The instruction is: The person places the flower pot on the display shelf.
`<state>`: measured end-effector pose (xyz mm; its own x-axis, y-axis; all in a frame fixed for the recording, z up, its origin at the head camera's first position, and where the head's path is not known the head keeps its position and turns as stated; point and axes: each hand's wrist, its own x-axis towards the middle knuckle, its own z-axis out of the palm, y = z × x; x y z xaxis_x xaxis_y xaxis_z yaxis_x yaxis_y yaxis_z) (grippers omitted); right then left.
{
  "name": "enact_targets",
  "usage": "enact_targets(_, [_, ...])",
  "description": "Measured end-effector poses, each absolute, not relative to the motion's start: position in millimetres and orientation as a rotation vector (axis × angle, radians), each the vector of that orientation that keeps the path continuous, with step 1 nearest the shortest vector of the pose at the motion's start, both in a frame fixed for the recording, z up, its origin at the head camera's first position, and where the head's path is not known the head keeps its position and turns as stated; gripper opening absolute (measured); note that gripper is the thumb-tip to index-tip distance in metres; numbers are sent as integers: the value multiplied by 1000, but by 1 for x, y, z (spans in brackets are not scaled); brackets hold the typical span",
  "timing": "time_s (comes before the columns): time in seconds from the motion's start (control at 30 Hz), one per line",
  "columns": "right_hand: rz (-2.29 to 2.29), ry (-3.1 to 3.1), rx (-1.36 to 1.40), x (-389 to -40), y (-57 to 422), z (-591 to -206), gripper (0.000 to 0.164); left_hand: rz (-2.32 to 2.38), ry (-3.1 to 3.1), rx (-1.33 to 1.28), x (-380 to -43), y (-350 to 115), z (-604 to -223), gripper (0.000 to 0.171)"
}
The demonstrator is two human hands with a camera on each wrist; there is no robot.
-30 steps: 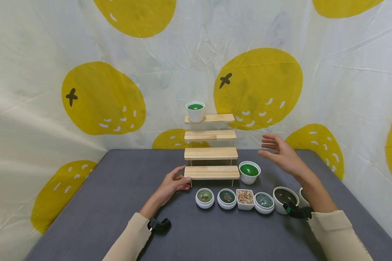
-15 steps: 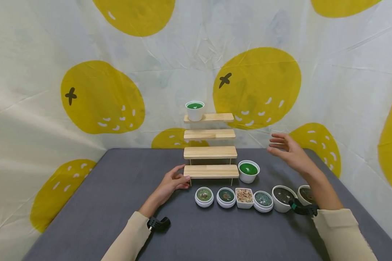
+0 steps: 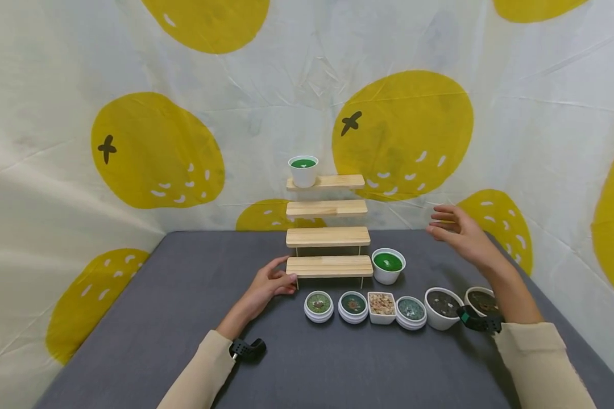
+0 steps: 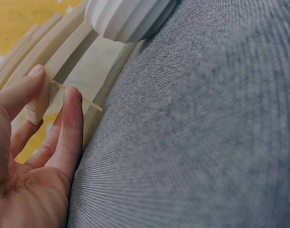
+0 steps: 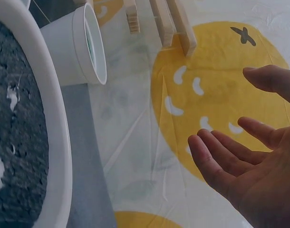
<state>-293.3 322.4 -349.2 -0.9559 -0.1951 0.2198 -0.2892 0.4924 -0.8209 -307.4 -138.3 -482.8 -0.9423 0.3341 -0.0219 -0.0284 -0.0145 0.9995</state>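
A stepped wooden display stand point(image 3: 330, 266) with pale shelves rises at the table's centre. My left hand point(image 3: 267, 287) pinches the left end of its lowest shelf; in the left wrist view, the thumb lies on the board point(image 4: 64, 59) and the other fingers are below and behind it. A white cup with a green top point(image 3: 304, 173) stands at the left of the top shelf. Another green-topped cup point(image 3: 387, 267) sits on the table by the stand's right side. My right hand point(image 3: 463, 234) hovers to the right, fingers spread and holding nothing.
In front of the stand, a row of small white pots runs rightward: a green-topped one point(image 3: 319, 307), a dark green one point(image 3: 353, 307), a square dish of tan bits point(image 3: 382, 308), a bluish one point(image 3: 411, 313) and two dark-filled bowls point(image 3: 442, 308). A fruit-print curtain point(image 3: 266, 125) hangs behind.
My right hand has moved right, away from the stand and the green-topped cup, uncovering more of the far-right bowl. The left hand keeps its hold on the lowest shelf.
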Motion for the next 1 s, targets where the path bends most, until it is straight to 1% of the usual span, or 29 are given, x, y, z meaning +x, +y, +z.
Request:
enact_targets(0.27, [1469,-2636,415,-299,325,-352,66,2049,2006,332,-307,-140,-483,73])
enact_targets(0.67, [1458,-2686,435,-299,326,-356,66,2044,2007,326,-308,-138,-482,74])
enact_targets(1.0, [1408,-2791,527,-301,320,-359,59,2032,2009,322,-308,-139,-481,74])
